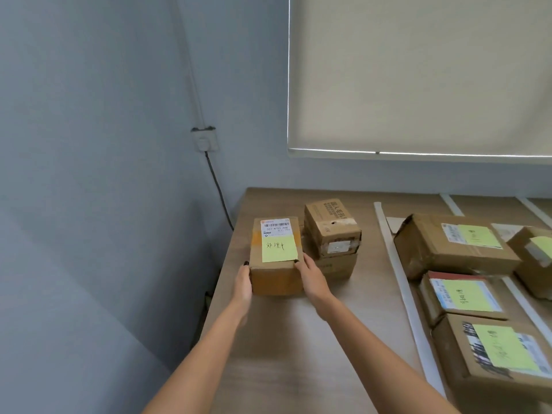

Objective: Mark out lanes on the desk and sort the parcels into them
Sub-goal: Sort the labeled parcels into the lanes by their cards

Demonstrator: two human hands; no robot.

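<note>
We see both hands clasping a small parcel [276, 258] by its sides, left hand [242, 286] and right hand [313, 279] in a firm grip, near the bench [292, 348] corner. White lane strips [397, 270] lie rightward. Sorting seems underway; next, we'd carry it into a lane.

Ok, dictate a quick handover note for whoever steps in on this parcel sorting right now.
Left hand and right hand grip the sides of a noted parcel in the left lane.
Beside it: two stacked boxes, no sticky notes visible.
White tape strips mark the lanes on the desk.
Done: lanes taped; four noted parcels lie right of the tape.
Left: settle the held parcel, then the stacked pair.
</note>
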